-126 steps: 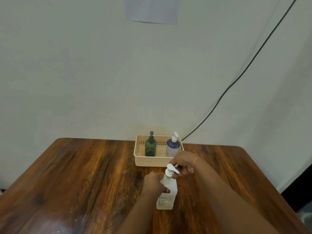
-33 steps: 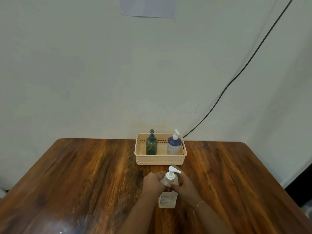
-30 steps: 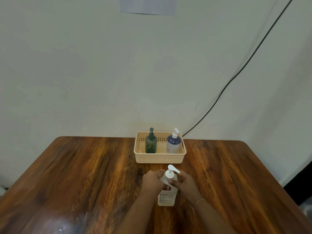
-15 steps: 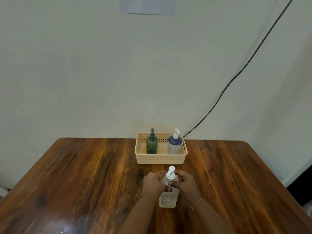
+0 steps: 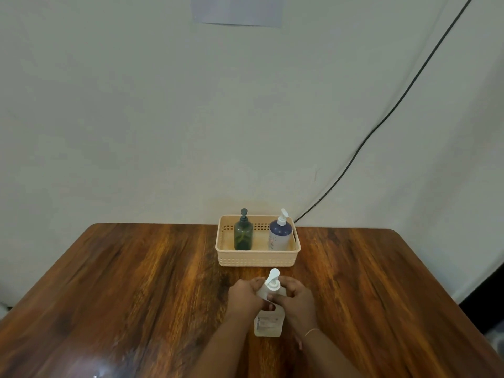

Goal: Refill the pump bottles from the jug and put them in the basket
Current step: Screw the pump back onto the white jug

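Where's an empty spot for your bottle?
Bare table spreads left of the left hand and right of the right hand. In the basket, a gap lies between green bottle and blue bottle; its right end is crowded.

A plain room: wooden table [image 5: 136,296] against bare wall [image 5: 136,105].

Perforated basket [image 5: 256,259] is beige, green bottle [image 5: 243,237] dark, navy bottle [image 5: 280,236] white-capped, clear bottle [image 5: 268,326] pale — table [image 5: 136,282] streaky reddish-brown.

Left hand [image 5: 243,298] and right hand [image 5: 297,300] curl in facing grips.
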